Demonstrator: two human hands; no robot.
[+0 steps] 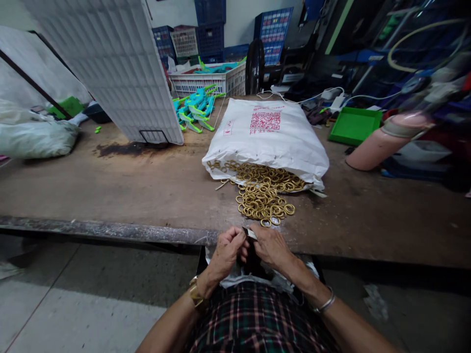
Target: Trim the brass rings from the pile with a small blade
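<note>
At the table's front edge my left hand and my right hand are close together. My right hand is closed round a small pale strip-like piece with a dark end, whose kind I cannot make out. The fingers of my left hand pinch together at that dark end; what lies between them is too small to name. Just beyond both hands is a heap of gold-coloured rings. The rings spill from the open mouth of a white woven sack printed with a red square code.
A ribbed white panel stands on the table at the left. Turquoise and green plastic pieces lie behind the sack, before a white crate. To the right are a green tray and a pink bottle.
</note>
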